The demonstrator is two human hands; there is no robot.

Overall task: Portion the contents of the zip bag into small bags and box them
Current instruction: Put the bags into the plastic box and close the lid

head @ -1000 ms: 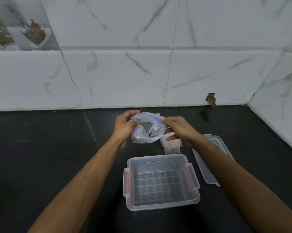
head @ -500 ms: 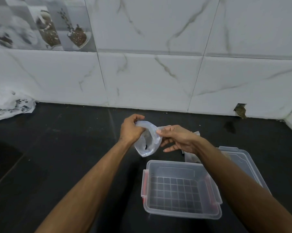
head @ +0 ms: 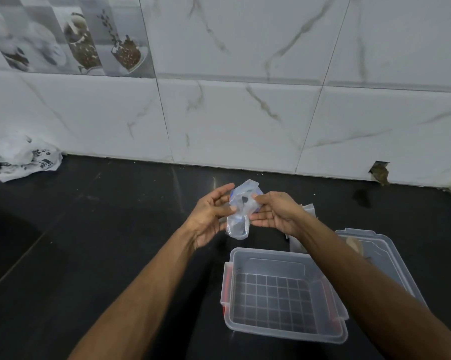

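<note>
A crumpled clear zip bag [head: 241, 209] with a blue seal strip hangs between my two hands above the black counter. My left hand [head: 212, 213] pinches its left side, and my right hand [head: 273, 211] holds its right side with the fingers partly spread. Below the hands sits a clear plastic box [head: 284, 294] with red side clips and a grid-patterned bottom, nothing inside it. Its clear lid [head: 375, 255] lies to the right, partly hidden by my right forearm. Small clear bags [head: 310, 209] lie on the counter behind my right wrist.
A black counter [head: 102, 229] runs to a white marble-tiled wall [head: 245, 113]. A crumpled white printed plastic bag [head: 21, 157] lies at the far left against the wall. A broken gap in the tile [head: 379, 172] shows at the right.
The view has swung left and down, bringing in the white printed bag. My hands have turned the zip bag upright and now hold it by its sides, fingers looser.
</note>
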